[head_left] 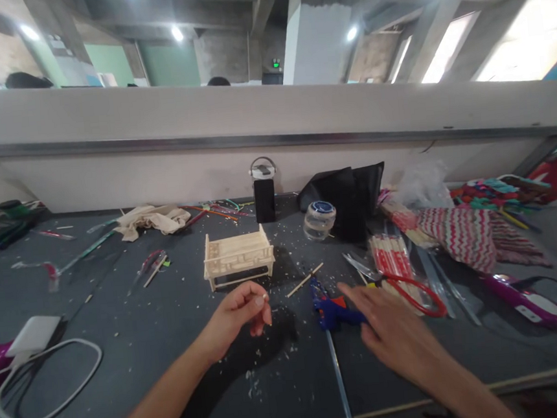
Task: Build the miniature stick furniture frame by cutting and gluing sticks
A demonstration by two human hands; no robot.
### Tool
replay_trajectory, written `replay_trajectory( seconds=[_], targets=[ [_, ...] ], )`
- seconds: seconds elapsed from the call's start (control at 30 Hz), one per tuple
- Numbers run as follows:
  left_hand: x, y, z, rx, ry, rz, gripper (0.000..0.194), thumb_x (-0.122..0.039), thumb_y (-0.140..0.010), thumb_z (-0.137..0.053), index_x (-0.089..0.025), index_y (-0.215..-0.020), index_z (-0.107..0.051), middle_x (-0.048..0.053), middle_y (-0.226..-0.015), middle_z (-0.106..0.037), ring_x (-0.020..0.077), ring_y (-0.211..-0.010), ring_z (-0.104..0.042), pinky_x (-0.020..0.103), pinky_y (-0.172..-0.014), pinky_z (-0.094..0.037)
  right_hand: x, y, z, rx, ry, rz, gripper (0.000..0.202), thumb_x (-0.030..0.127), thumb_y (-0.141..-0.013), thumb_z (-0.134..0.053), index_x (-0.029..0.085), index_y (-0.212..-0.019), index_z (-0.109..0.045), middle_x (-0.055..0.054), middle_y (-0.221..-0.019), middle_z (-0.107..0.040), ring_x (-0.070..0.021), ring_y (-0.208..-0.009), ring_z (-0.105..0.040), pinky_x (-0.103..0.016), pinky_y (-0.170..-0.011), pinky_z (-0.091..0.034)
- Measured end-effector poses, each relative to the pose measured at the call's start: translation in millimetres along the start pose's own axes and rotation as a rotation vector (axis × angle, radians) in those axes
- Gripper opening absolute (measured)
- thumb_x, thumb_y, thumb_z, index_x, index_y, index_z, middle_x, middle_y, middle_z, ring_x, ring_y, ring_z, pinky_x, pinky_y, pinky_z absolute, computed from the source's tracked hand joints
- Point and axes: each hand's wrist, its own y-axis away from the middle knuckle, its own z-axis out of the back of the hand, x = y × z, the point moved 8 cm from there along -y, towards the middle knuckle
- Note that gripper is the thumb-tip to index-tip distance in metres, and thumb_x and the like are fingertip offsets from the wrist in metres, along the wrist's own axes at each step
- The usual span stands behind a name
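Observation:
My left hand (242, 310) is closed in a pinch in front of a small wooden model bed frame (238, 255). A tiny pale bit shows at its fingertips, too small to name. Over the handle of a blue hot glue gun (334, 313) hovers my right hand (394, 329), fingers stretched out; whether it touches the gun I cannot tell. A clear glue stick (340, 386) sticks out of the gun's rear toward the table's front edge. Between the bed frame and the gun lies a thin wooden stick (305, 279).
Red-handled scissors (415, 291) lie right of the gun, beside a pack of wooden sticks (390, 258). Behind are a clear jar (319, 220), a black bag (350, 196) and a black phone (265, 200). A white charger (36, 337) with cable lies left. Scraps dot the dark table.

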Motion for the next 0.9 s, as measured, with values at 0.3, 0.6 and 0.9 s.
replay_trajectory(
  seconds=[0.3,0.6,0.9],
  targets=[
    [12,5,18.1,-0.169,0.063,0.047,0.029,-0.037,-0.086,-0.061,-0.014,-0.104,-0.060,-0.001,-0.067,-0.060,0.0089,-0.053,-0.049,0.023,-0.053,-0.037,3,-18,-29,0.124,-0.280,-0.097,0.048,0.014,-0.073,-0.047,0.013,-0.120,-0.060,-0.013,-0.105,-0.068,-0.0275,-0.098,-0.064,-0.043,-0.088,-0.050],
    [13,5,25.0,-0.295,0.064,0.023,0.028,-0.038,-0.083,-0.064,-0.015,-0.098,-0.063,-0.002,-0.062,-0.056,0.0089,-0.053,-0.044,0.022,-0.051,-0.032,-26,-38,8,-0.039,-1.196,-0.396,0.046,0.059,-0.086,-0.052,0.019,-0.103,-0.067,-0.007,-0.087,-0.069,-0.0140,-0.054,-0.059,-0.028,-0.053,-0.049],
    [19,3,31.0,-0.331,-0.013,0.006,0.031,-0.043,-0.084,-0.063,-0.017,-0.101,-0.063,-0.003,-0.063,-0.053,0.0098,-0.055,-0.044,0.022,-0.053,-0.034,52,-75,-13,-0.030,-1.255,-0.307,0.037,0.053,-0.081,-0.062,0.020,-0.093,-0.070,-0.006,-0.087,-0.073,-0.0209,-0.077,-0.068,-0.032,-0.072,-0.057]
  ],
)
